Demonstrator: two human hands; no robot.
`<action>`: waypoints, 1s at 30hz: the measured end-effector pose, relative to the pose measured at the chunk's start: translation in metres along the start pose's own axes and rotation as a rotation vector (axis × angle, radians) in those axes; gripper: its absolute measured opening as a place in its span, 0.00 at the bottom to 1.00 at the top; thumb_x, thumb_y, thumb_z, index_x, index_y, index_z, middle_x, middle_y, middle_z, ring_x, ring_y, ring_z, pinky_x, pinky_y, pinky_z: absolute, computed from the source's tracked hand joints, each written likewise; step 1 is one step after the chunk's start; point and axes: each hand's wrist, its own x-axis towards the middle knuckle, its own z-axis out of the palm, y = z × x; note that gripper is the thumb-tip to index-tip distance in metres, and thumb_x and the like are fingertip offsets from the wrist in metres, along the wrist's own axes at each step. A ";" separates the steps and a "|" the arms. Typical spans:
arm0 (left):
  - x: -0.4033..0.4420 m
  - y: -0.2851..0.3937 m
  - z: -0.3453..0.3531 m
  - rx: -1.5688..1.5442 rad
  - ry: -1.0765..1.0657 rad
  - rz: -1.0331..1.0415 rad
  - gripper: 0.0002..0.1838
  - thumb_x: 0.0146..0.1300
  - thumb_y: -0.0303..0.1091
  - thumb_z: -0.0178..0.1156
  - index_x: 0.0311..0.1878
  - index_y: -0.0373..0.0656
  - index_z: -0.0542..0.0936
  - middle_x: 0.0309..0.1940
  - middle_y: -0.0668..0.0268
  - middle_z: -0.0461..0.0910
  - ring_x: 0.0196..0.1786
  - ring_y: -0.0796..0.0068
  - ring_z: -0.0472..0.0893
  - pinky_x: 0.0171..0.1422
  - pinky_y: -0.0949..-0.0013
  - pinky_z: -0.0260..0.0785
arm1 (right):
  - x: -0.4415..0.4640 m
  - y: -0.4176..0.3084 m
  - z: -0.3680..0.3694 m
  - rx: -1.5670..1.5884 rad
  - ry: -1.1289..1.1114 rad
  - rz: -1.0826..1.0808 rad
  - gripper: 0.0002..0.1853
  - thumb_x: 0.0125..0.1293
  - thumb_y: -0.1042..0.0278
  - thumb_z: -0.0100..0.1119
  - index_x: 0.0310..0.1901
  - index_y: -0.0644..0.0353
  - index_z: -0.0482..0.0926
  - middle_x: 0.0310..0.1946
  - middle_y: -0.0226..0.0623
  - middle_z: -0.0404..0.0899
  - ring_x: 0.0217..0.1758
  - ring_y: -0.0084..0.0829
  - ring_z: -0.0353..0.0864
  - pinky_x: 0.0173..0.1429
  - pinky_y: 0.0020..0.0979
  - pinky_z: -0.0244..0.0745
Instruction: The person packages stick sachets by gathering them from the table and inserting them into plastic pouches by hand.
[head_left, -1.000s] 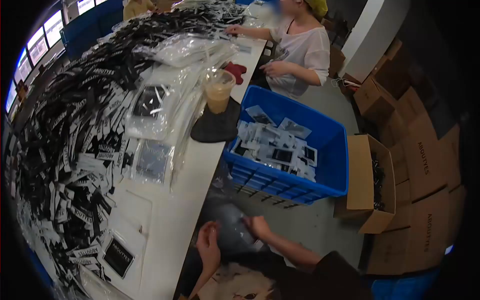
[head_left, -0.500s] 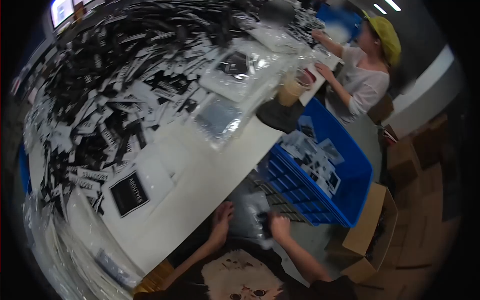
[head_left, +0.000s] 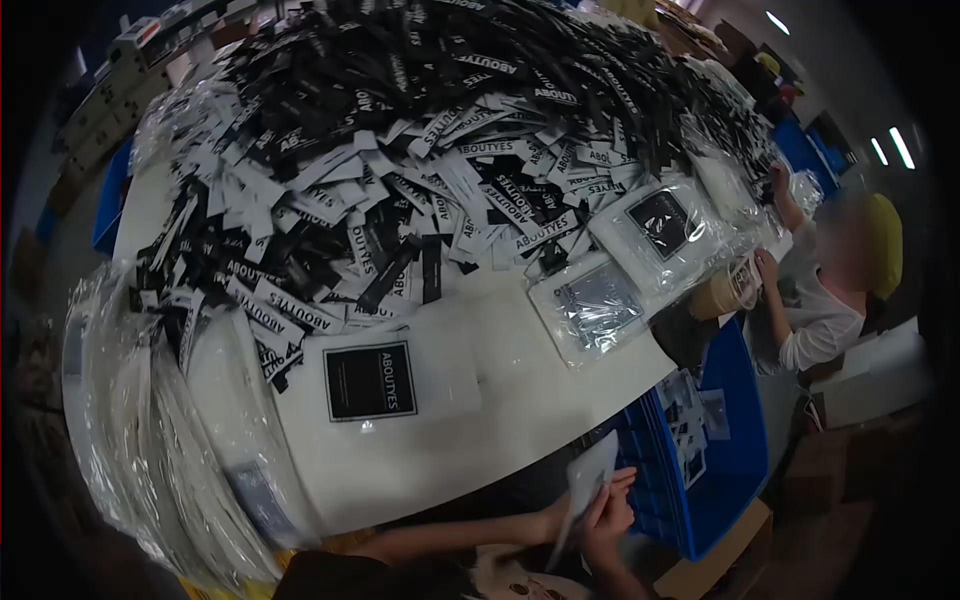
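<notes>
My left hand (head_left: 556, 515) is closed on the lower part of a pale plastic pouch (head_left: 592, 468), beside the table's front edge. My right hand (head_left: 608, 508) grips the same pouch from the right, its fingers curled at the pouch's edge. The pouch stands nearly upright between the two hands. On the white table (head_left: 500, 430) to the left lies a flat bag with a black ABOUTYES label (head_left: 370, 382). Clear bags (head_left: 585, 308) lie farther right. A large heap of black and white printed strips (head_left: 480, 150) covers the back of the table.
A blue crate (head_left: 735, 440) holding small packets stands right of my hands. Beyond it, a co-worker (head_left: 820, 290) in a yellow cap sits by a drink cup (head_left: 725, 292). Stacked clear bags (head_left: 170, 450) lie at the table's left end. An open carton (head_left: 725, 560) is at lower right.
The view has swung left over the table. My hands have come together on the pale pouch, now raised beside the table edge; before, they were apart lower down.
</notes>
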 end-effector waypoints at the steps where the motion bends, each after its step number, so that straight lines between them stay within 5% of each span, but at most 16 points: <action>1: -0.004 0.004 0.005 0.079 0.062 0.091 0.26 0.70 0.50 0.43 0.64 0.42 0.65 0.60 0.64 0.68 0.61 0.73 0.68 0.65 0.69 0.58 | 0.011 0.002 0.001 0.109 -0.017 -0.148 0.06 0.60 0.70 0.58 0.35 0.64 0.76 0.20 0.46 0.76 0.20 0.45 0.77 0.26 0.38 0.71; 2: -0.008 0.009 0.015 0.154 0.115 0.190 0.28 0.70 0.51 0.43 0.65 0.42 0.63 0.63 0.63 0.65 0.64 0.72 0.65 0.67 0.69 0.56 | 0.024 -0.001 0.005 0.094 -0.016 -0.049 0.05 0.60 0.72 0.57 0.35 0.64 0.76 0.19 0.46 0.76 0.20 0.45 0.77 0.26 0.38 0.71; 4: -0.023 0.023 0.033 0.018 0.236 -0.055 0.28 0.71 0.48 0.44 0.67 0.41 0.61 0.65 0.64 0.63 0.65 0.74 0.64 0.68 0.70 0.54 | 0.052 0.007 0.009 0.032 0.009 0.035 0.03 0.63 0.75 0.53 0.35 0.64 0.75 0.19 0.44 0.75 0.22 0.36 0.78 0.27 0.35 0.69; 6: -0.047 0.029 0.041 0.607 -0.170 0.221 0.27 0.71 0.46 0.43 0.68 0.40 0.60 0.63 0.64 0.66 0.65 0.75 0.64 0.68 0.71 0.54 | 0.053 0.059 0.005 0.074 -0.030 0.349 0.07 0.66 0.71 0.50 0.34 0.65 0.74 0.18 0.43 0.73 0.24 0.25 0.75 0.28 0.31 0.67; 7: -0.053 0.036 0.026 0.673 -0.422 0.036 0.26 0.72 0.44 0.42 0.68 0.40 0.59 0.61 0.64 0.69 0.65 0.74 0.64 0.68 0.71 0.54 | 0.063 0.076 0.000 0.074 0.084 0.463 0.09 0.67 0.68 0.50 0.33 0.66 0.74 0.19 0.44 0.72 0.24 0.23 0.72 0.29 0.30 0.66; 9: -0.075 0.060 0.027 0.864 -0.591 -0.215 0.24 0.73 0.41 0.40 0.67 0.39 0.60 0.61 0.61 0.69 0.66 0.74 0.63 0.69 0.71 0.53 | 0.093 0.112 -0.014 0.054 0.267 0.602 0.14 0.67 0.64 0.50 0.31 0.68 0.73 0.20 0.44 0.72 0.24 0.24 0.69 0.31 0.29 0.66; 12: -0.119 0.057 -0.016 0.908 -0.388 -0.176 0.24 0.73 0.39 0.39 0.67 0.39 0.60 0.61 0.61 0.69 0.65 0.73 0.65 0.69 0.71 0.53 | 0.103 0.190 -0.030 -0.187 0.116 0.844 0.18 0.68 0.61 0.48 0.30 0.70 0.74 0.21 0.44 0.74 0.23 0.35 0.72 0.33 0.34 0.67; 13: -0.141 0.044 -0.045 1.036 -0.072 -0.071 0.23 0.72 0.38 0.40 0.66 0.38 0.61 0.61 0.60 0.69 0.63 0.72 0.67 0.68 0.71 0.55 | 0.095 0.217 -0.022 -0.104 0.147 0.873 0.15 0.67 0.62 0.49 0.36 0.68 0.76 0.30 0.48 0.77 0.34 0.44 0.76 0.42 0.39 0.68; 14: -0.146 0.039 -0.053 1.141 0.248 0.043 0.22 0.72 0.36 0.41 0.66 0.37 0.62 0.60 0.59 0.70 0.62 0.70 0.69 0.68 0.70 0.56 | 0.092 0.206 -0.018 -0.315 0.271 0.650 0.14 0.67 0.62 0.50 0.40 0.67 0.74 0.36 0.48 0.75 0.39 0.42 0.74 0.45 0.38 0.66; 15: -0.134 0.040 -0.065 1.131 0.247 0.049 0.22 0.72 0.36 0.41 0.66 0.37 0.62 0.60 0.59 0.70 0.62 0.70 0.69 0.68 0.70 0.56 | 0.091 0.189 -0.005 -0.511 0.384 0.406 0.13 0.67 0.63 0.50 0.44 0.65 0.73 0.42 0.48 0.74 0.44 0.41 0.73 0.48 0.37 0.65; 16: -0.123 0.042 -0.066 1.117 0.259 0.066 0.22 0.72 0.36 0.42 0.65 0.37 0.62 0.60 0.59 0.70 0.62 0.70 0.69 0.68 0.70 0.56 | 0.088 0.159 -0.002 -0.336 0.310 0.212 0.11 0.64 0.71 0.52 0.47 0.64 0.71 0.47 0.48 0.70 0.51 0.42 0.69 0.55 0.36 0.62; 17: -0.115 0.044 -0.070 1.094 0.278 0.077 0.22 0.72 0.36 0.42 0.65 0.37 0.62 0.60 0.59 0.70 0.62 0.70 0.69 0.68 0.70 0.56 | 0.073 0.137 0.012 -0.135 0.165 0.137 0.08 0.61 0.79 0.51 0.43 0.65 0.72 0.43 0.47 0.73 0.46 0.42 0.73 0.52 0.37 0.65; 19: -0.102 0.038 -0.080 1.009 0.331 0.090 0.22 0.71 0.36 0.42 0.65 0.37 0.63 0.59 0.59 0.70 0.62 0.70 0.69 0.68 0.69 0.57 | 0.036 0.096 0.052 0.337 -0.446 0.271 0.07 0.60 0.76 0.53 0.39 0.65 0.75 0.36 0.49 0.77 0.39 0.43 0.78 0.45 0.41 0.70; 20: -0.095 0.035 -0.087 0.956 0.369 0.107 0.22 0.71 0.35 0.42 0.65 0.37 0.63 0.59 0.59 0.70 0.62 0.70 0.69 0.68 0.69 0.57 | 0.027 0.077 0.074 0.270 -0.691 0.318 0.11 0.57 0.73 0.56 0.43 0.63 0.76 0.38 0.52 0.78 0.45 0.46 0.78 0.50 0.42 0.71; 26: -0.087 0.071 -0.109 0.666 0.634 0.259 0.21 0.70 0.35 0.44 0.64 0.37 0.64 0.59 0.59 0.70 0.61 0.69 0.69 0.67 0.68 0.57 | 0.061 0.074 0.157 0.284 -0.995 0.150 0.12 0.57 0.73 0.56 0.44 0.63 0.76 0.38 0.52 0.78 0.46 0.46 0.78 0.50 0.42 0.71; 30: -0.110 0.062 -0.081 0.509 0.786 0.322 0.21 0.69 0.34 0.45 0.63 0.37 0.65 0.59 0.59 0.70 0.61 0.69 0.69 0.67 0.68 0.57 | 0.067 0.051 0.149 0.288 -1.145 0.064 0.12 0.57 0.73 0.56 0.44 0.63 0.76 0.39 0.52 0.78 0.46 0.46 0.78 0.51 0.42 0.71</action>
